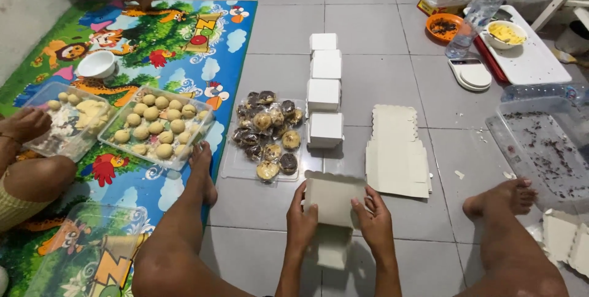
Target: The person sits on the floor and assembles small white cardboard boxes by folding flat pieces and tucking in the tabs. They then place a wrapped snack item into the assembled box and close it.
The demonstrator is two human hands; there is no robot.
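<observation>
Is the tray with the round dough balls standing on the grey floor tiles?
No, the tray of dough balls lies on the colourful play mat, left of the grey tiles.

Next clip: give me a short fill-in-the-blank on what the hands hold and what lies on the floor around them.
1. Both hands, left hand and right hand, hold a flat ____ box blank.
2. A row of ____ folded white boxes stands on the tiles.
3. The stack of unfolded blanks lies to the ____ of that row.

Missing words: cardboard; four; right
</observation>
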